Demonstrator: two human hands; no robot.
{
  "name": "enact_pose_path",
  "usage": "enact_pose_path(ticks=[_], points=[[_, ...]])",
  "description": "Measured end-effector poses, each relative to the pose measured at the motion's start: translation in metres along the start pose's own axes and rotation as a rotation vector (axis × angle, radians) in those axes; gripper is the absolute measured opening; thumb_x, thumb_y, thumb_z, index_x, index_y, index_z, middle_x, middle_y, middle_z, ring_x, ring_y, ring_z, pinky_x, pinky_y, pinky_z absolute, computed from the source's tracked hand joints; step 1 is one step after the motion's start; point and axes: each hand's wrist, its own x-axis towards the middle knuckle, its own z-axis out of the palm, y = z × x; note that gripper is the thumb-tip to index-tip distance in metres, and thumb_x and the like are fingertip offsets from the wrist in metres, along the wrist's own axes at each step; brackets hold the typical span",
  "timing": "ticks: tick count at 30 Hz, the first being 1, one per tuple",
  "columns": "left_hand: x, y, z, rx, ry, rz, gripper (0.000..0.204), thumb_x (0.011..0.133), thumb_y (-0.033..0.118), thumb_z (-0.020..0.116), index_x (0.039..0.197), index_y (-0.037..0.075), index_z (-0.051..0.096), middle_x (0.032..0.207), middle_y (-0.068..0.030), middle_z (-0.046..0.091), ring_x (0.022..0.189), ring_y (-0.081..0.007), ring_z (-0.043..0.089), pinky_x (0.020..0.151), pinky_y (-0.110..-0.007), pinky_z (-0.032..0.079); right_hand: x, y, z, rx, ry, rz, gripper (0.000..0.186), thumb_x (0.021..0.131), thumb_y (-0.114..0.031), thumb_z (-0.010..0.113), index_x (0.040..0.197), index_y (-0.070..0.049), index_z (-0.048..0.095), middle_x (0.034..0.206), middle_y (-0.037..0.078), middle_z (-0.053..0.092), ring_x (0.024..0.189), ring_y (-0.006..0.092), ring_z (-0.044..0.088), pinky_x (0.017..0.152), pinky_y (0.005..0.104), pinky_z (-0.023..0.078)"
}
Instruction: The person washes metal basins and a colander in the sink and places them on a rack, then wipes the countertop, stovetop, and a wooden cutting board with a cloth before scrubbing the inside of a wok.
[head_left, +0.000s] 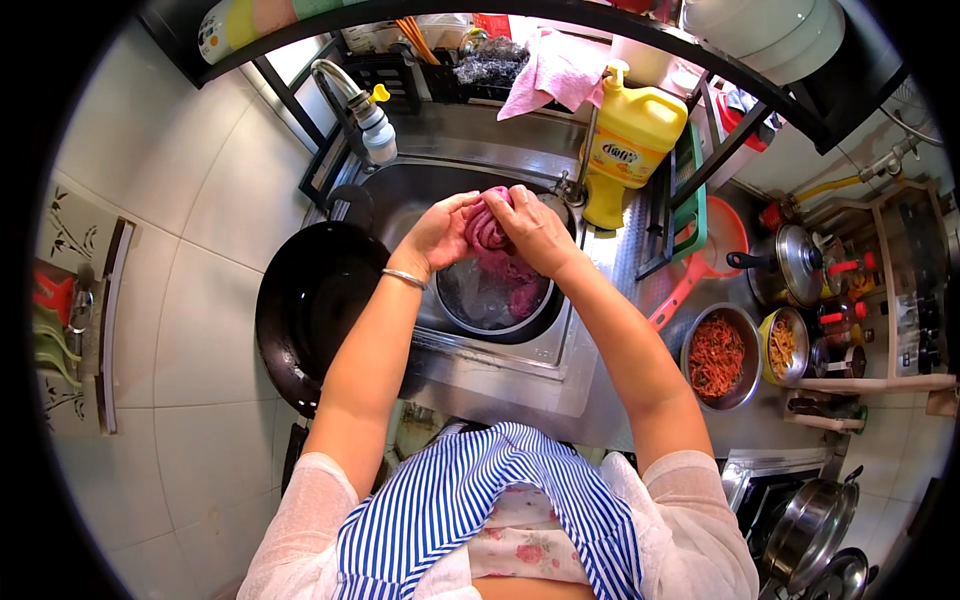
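Over the sink (pixel 565 350), my left hand (pixel 437 237) and my right hand (pixel 540 232) are both closed on a wet, twisted purple-pink cloth (pixel 487 228). The cloth is bunched between my palms. Its lower part hangs towards a round pot (pixel 490 334) that stands in the sink. Cloudy water fills part of the pot, and more purple-pink material shows in it at the right. I cannot tell whether that is the same cloth. My left wrist wears a bracelet (pixel 405 276).
A black wok (pixel 320 310) leans at the sink's left, below the faucet (pixel 377 130). Behind are a yellow pump jug (pixel 635 130) and a pink cloth (pixel 553 75). To the right lie a red strainer (pixel 680 292), a bowl of reddish shreds (pixel 716 355) and a lidded pot (pixel 797 262).
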Motion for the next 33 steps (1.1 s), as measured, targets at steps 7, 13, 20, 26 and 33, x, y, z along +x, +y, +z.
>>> enact_pose_path(ticks=[7,13,20,26,33], points=[[0.004,-0.017,0.017,0.367,0.013,0.132,0.052,0.064,-0.002,0.074,0.110,0.006,0.049,0.103,-0.0024,0.056,0.093,-0.0098,0.053,0.081,-0.025,0.046,0.004,-0.002,-0.003,-0.333,-0.118,-0.061,0.017,0.074,-0.014,0.054,0.088,-0.005,0.052,0.075,0.008,0.054,0.065,0.0219,0.059,0.055,0.0320,0.049],[0.018,-0.024,0.009,0.934,0.272,0.136,0.043,0.059,0.000,0.072,0.097,0.003,0.051,0.093,-0.0060,0.060,0.084,-0.0149,0.058,0.074,-0.029,0.050,0.008,-0.007,-0.003,-0.220,-0.368,0.164,0.015,0.071,-0.010,0.059,0.084,-0.004,0.054,0.073,0.015,0.062,0.069,0.0312,0.064,0.061,0.0373,0.051],[0.024,-0.041,-0.004,1.503,0.415,0.608,0.033,0.061,0.008,0.068,0.090,0.004,0.052,0.083,-0.0162,0.058,0.080,-0.0332,0.057,0.072,-0.038,0.046,0.002,-0.006,0.005,0.097,-0.456,0.456,0.025,0.064,-0.010,0.060,0.086,-0.001,0.052,0.085,0.022,0.061,0.083,0.0379,0.059,0.073,0.0443,0.047],[0.024,-0.041,-0.005,1.652,0.286,0.854,0.026,0.066,-0.003,0.057,0.090,0.004,0.050,0.083,-0.0177,0.055,0.086,-0.0371,0.053,0.075,-0.040,0.044,-0.003,0.005,0.021,0.333,-0.456,0.625,0.018,0.062,-0.014,0.060,0.071,0.001,0.061,0.069,0.020,0.061,0.066,0.0344,0.061,0.058,0.0408,0.048],[0.001,-0.026,0.015,1.888,0.079,0.970,0.051,0.062,0.003,0.066,0.110,0.006,0.048,0.111,-0.0124,0.047,0.100,-0.0357,0.048,0.087,-0.041,0.041,0.001,0.003,-0.006,0.874,-0.637,0.920,0.012,0.057,-0.006,0.061,0.068,-0.003,0.060,0.051,0.002,0.047,0.041,0.0130,0.046,0.033,0.0263,0.034]])
